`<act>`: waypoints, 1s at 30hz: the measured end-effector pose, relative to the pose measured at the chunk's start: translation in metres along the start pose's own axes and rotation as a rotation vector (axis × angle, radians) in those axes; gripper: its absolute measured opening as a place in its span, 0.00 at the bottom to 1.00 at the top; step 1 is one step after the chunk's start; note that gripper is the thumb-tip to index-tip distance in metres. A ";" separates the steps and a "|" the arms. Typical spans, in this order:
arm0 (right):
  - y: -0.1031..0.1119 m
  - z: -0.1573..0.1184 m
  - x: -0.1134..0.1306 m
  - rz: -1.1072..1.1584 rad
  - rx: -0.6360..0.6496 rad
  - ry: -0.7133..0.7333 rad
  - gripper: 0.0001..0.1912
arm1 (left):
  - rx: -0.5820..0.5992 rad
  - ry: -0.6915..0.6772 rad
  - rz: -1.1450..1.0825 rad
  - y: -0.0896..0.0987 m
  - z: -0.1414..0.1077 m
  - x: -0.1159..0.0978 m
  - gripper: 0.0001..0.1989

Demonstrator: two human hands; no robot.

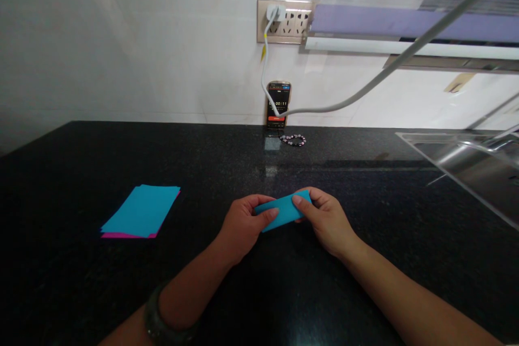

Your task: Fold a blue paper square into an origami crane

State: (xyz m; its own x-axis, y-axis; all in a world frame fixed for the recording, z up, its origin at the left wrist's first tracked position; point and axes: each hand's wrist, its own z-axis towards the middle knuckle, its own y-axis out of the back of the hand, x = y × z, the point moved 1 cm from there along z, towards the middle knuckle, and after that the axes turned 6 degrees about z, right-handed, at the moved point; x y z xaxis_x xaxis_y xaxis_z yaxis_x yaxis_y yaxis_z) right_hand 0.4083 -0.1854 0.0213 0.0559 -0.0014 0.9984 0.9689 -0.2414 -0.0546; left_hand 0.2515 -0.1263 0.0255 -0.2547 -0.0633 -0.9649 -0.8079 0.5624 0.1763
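Observation:
A folded sheet of blue paper (pixel 286 212) is held between both hands, just over the dark countertop. My left hand (pixel 245 221) pinches its left end, thumb lying on top and fingers behind. At the right end, my right hand (pixel 324 216) grips it the same way, the thumb pressing near the upper edge. The paper tilts slightly, its right end higher in view. To the left lies a stack of paper (pixel 141 211), blue sheets on top with pink ones showing along the lower edge. The fingers behind the folded paper are mostly hidden.
The black speckled countertop (pixel 219 157) runs back to a white tiled wall. A phone (pixel 279 102) showing a timer leans there, with a beaded strap (pixel 295 140) beside it. A cable (pixel 344 102) crosses the upper right. A metal sink (pixel 478 167) is at the right.

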 end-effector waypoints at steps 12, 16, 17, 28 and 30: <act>-0.005 -0.001 0.006 -0.154 0.060 0.057 0.08 | -0.052 -0.141 0.255 0.001 -0.001 -0.005 0.14; -0.005 -0.001 0.006 -0.168 0.078 0.043 0.09 | -0.008 -0.168 0.295 0.001 -0.002 -0.005 0.14; -0.005 -0.001 0.006 -0.168 0.083 0.042 0.09 | 0.006 -0.170 0.293 0.001 -0.002 -0.004 0.14; -0.011 -0.003 0.009 -0.062 0.087 -0.138 0.11 | -0.069 -0.160 0.286 0.002 -0.001 -0.005 0.15; -0.011 -0.004 0.008 -0.020 0.084 -0.157 0.11 | -0.078 -0.178 0.269 0.002 -0.002 -0.005 0.14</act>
State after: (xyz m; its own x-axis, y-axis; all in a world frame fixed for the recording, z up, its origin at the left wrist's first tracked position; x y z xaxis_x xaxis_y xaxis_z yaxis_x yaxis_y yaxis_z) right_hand 0.3976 -0.1864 0.0302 0.0669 0.1562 0.9855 0.9866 -0.1579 -0.0420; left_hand 0.2504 -0.1266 0.0309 -0.3730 0.2272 -0.8996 -0.7646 0.4739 0.4368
